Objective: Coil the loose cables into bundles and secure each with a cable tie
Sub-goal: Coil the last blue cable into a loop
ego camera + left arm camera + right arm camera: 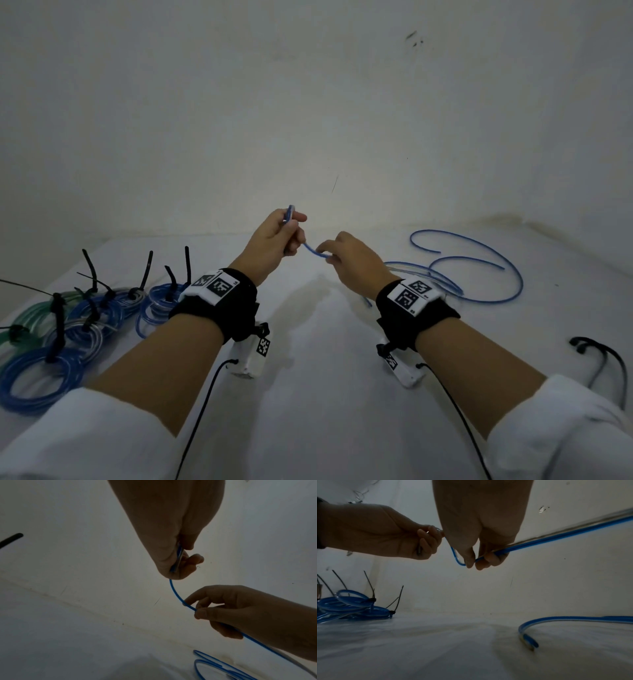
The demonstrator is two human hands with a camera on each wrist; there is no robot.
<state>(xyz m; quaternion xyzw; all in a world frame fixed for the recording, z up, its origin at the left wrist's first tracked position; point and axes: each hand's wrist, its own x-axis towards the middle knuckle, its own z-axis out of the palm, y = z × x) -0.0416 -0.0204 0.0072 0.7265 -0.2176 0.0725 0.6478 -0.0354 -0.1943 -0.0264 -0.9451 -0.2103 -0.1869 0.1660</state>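
A loose blue cable (493, 270) sprawls in open curves on the white table at the right. Its near end is raised above the table between both hands. My left hand (284, 236) grips the cable end (177, 559) in curled fingers, the tip poking up past the thumb. My right hand (329, 255) pinches the same cable (539, 542) a short way along, between thumb and forefinger. A short bend of cable (176, 595) spans the gap between the hands. Behind the right hand the cable trails down to the table.
Several coiled blue and green bundles (68, 325), each bound with a black cable tie (90, 270) sticking up, lie at the left. Loose black cable ties (603, 363) lie at the right front. A white wall (308, 102) rises close behind the table.
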